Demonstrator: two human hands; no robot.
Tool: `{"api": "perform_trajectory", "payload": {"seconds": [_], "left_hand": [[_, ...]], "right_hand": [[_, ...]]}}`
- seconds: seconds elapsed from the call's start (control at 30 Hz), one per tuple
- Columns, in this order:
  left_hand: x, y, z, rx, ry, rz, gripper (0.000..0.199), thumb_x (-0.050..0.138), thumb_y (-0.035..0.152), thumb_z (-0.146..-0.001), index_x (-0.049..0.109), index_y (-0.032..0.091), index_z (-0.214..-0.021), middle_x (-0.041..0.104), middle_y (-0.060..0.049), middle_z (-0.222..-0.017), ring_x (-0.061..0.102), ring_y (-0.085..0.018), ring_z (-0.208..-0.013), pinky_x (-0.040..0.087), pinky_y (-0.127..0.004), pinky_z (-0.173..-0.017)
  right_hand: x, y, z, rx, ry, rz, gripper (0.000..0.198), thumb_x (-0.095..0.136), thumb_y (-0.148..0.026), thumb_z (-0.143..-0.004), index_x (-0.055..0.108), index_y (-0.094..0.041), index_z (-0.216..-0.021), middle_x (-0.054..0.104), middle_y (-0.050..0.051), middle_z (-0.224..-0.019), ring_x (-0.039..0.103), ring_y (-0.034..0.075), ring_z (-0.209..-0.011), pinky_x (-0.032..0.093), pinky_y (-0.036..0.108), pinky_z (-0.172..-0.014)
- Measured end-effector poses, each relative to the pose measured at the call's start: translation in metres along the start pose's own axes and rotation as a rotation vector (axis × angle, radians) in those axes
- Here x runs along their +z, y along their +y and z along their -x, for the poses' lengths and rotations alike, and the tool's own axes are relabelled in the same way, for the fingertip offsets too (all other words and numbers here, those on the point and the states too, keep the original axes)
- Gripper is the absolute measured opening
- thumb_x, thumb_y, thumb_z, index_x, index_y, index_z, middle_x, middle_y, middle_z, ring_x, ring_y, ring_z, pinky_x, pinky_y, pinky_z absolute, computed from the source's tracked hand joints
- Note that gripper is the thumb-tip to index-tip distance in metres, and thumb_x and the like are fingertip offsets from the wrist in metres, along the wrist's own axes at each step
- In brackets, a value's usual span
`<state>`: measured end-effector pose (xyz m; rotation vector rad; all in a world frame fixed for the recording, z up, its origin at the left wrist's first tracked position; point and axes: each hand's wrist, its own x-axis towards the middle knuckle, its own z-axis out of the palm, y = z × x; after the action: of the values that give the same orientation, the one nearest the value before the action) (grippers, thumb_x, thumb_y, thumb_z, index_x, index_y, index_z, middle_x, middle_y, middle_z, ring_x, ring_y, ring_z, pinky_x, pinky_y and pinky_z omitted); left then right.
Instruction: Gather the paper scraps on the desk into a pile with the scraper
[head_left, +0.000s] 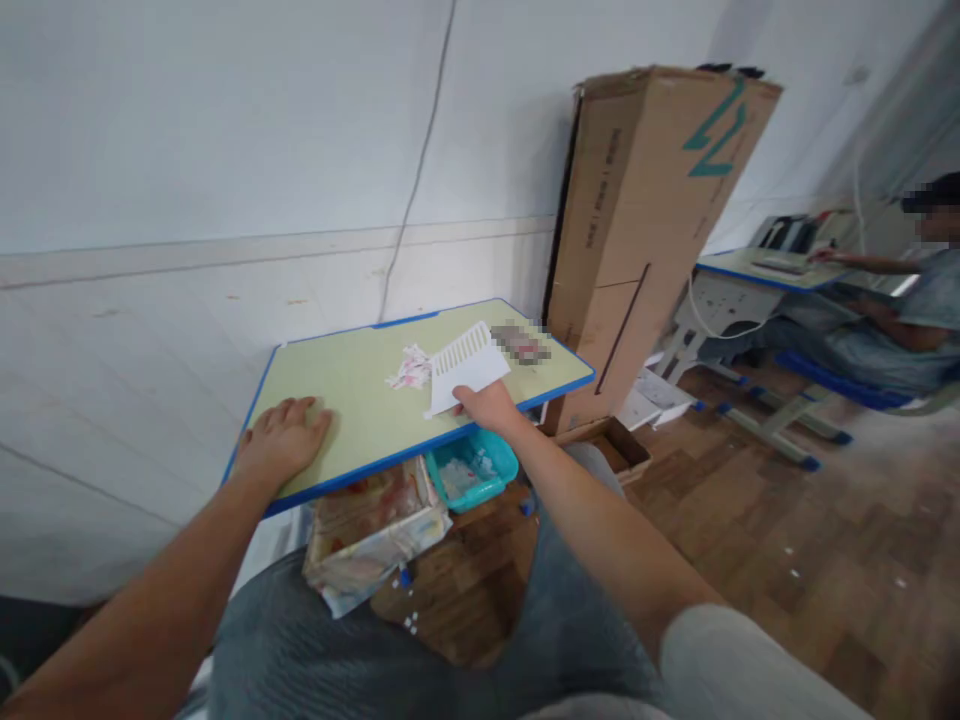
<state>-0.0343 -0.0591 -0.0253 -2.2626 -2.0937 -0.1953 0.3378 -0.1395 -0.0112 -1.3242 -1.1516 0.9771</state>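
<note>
My right hand (486, 404) grips the near edge of a white sheet of paper (472, 375), thumb on top. A row of slit-like cutouts runs along the sheet's far part. Just left of the sheet lies a small heap of white and pink paper scraps (412, 368), partly covered by it. My left hand (283, 435) rests flat on the left of the pale yellow tabletop (337, 370), fingers spread and holding nothing. Beyond the sheet on the right is a blurred-out item (521, 343) whose kind I cannot make out.
Below the table's front edge sit a worn box (382, 550) and a turquoise basin (476, 490) with white bits inside. A tall cardboard box (637, 230) stands at the table's right. Farther right, a person (907, 310) sits at another desk (772, 268). A cable (424, 150) hangs down the wall.
</note>
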Motion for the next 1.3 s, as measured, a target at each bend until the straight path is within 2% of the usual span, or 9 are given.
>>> {"api": "perform_trajectory", "payload": {"seconds": [0.03, 0.1, 0.17, 0.2, 0.27, 0.37, 0.53, 0.8, 1.3], "left_hand": [[-0.001, -0.001, 0.007, -0.057, 0.034, 0.022, 0.082, 0.032, 0.066, -0.121, 0.056, 0.022, -0.186, 0.053, -0.025, -0.195, 0.050, -0.051, -0.179, 0.047, -0.079, -0.141], [-0.004, 0.001, 0.020, -0.052, 0.034, 0.036, 0.083, 0.032, 0.065, -0.122, 0.057, 0.019, -0.186, 0.053, -0.024, -0.195, 0.050, -0.048, -0.180, 0.045, -0.075, -0.144], [-0.008, 0.006, 0.029, -0.061, 0.002, 0.020, 0.086, 0.030, 0.066, -0.121, 0.055, 0.018, -0.188, 0.050, -0.024, -0.197, 0.047, -0.047, -0.182, 0.042, -0.075, -0.146], [-0.011, 0.009, 0.032, -0.068, -0.009, 0.017, 0.087, 0.029, 0.066, -0.121, 0.053, 0.018, -0.189, 0.049, -0.024, -0.198, 0.045, -0.047, -0.184, 0.041, -0.075, -0.147], [-0.016, 0.014, 0.034, -0.078, -0.023, 0.019, 0.088, 0.028, 0.066, -0.121, 0.051, 0.019, -0.191, 0.046, -0.024, -0.199, 0.041, -0.046, -0.186, 0.040, -0.076, -0.147], [-0.021, 0.019, 0.035, -0.080, -0.024, 0.024, 0.087, 0.029, 0.065, -0.120, 0.051, 0.019, -0.191, 0.043, -0.024, -0.201, 0.041, -0.047, -0.186, 0.040, -0.076, -0.147], [-0.025, 0.023, 0.038, -0.066, 0.002, 0.025, 0.085, 0.030, 0.063, -0.120, 0.054, 0.020, -0.189, 0.049, -0.024, -0.198, 0.048, -0.047, -0.182, 0.045, -0.076, -0.143], [-0.026, 0.025, 0.044, -0.082, -0.021, 0.063, 0.088, 0.028, 0.065, -0.119, 0.050, 0.019, -0.191, 0.042, -0.022, -0.202, 0.040, -0.046, -0.186, 0.037, -0.075, -0.147], [-0.029, 0.030, 0.049, -0.081, 0.010, 0.072, 0.084, 0.032, 0.063, -0.118, 0.058, 0.019, -0.185, 0.051, -0.023, -0.196, 0.048, -0.049, -0.181, 0.042, -0.074, -0.143]], "right_hand": [[-0.003, -0.001, 0.001, 0.010, 0.009, -0.006, 0.028, 0.075, 0.000, -0.099, 0.073, -0.023, -0.084, 0.069, -0.004, -0.061, 0.072, 0.021, -0.069, 0.062, 0.028, -0.074], [-0.009, -0.002, 0.002, 0.033, 0.013, -0.005, 0.026, 0.078, -0.003, -0.105, 0.074, -0.021, -0.085, 0.071, -0.004, -0.065, 0.071, 0.019, -0.066, 0.062, 0.029, -0.070], [-0.013, -0.003, -0.001, 0.057, 0.011, 0.003, 0.011, 0.086, -0.016, -0.113, 0.080, -0.017, -0.103, 0.081, 0.000, -0.088, 0.075, 0.018, -0.074, 0.066, 0.031, -0.073], [-0.015, -0.003, -0.003, 0.070, 0.010, 0.008, 0.012, 0.088, -0.026, -0.116, 0.082, -0.017, -0.118, 0.085, 0.003, -0.106, 0.080, 0.020, -0.084, 0.070, 0.034, -0.078], [-0.016, -0.003, -0.007, 0.099, 0.007, 0.014, 0.034, 0.088, -0.041, -0.119, 0.080, -0.019, -0.144, 0.084, 0.010, -0.137, 0.085, 0.026, -0.109, 0.076, 0.045, -0.093], [-0.015, -0.004, -0.009, 0.137, -0.004, 0.019, 0.045, 0.087, -0.044, -0.119, 0.077, -0.021, -0.156, 0.079, 0.014, -0.155, 0.084, 0.033, -0.128, 0.075, 0.055, -0.107], [-0.011, -0.008, -0.005, 0.144, -0.016, 0.022, 0.046, 0.088, -0.044, -0.119, 0.077, -0.021, -0.158, 0.078, 0.014, -0.159, 0.083, 0.034, -0.132, 0.074, 0.057, -0.110], [-0.017, -0.004, -0.012, 0.122, 0.031, -0.013, 0.047, 0.088, -0.044, -0.119, 0.076, -0.022, -0.159, 0.078, 0.015, -0.159, 0.082, 0.034, -0.133, 0.074, 0.057, -0.111], [-0.016, 0.000, -0.013, 0.140, 0.053, 0.022, 0.047, 0.088, -0.044, -0.119, 0.076, -0.022, -0.159, 0.078, 0.014, -0.159, 0.083, 0.034, -0.132, 0.074, 0.057, -0.111]]}}
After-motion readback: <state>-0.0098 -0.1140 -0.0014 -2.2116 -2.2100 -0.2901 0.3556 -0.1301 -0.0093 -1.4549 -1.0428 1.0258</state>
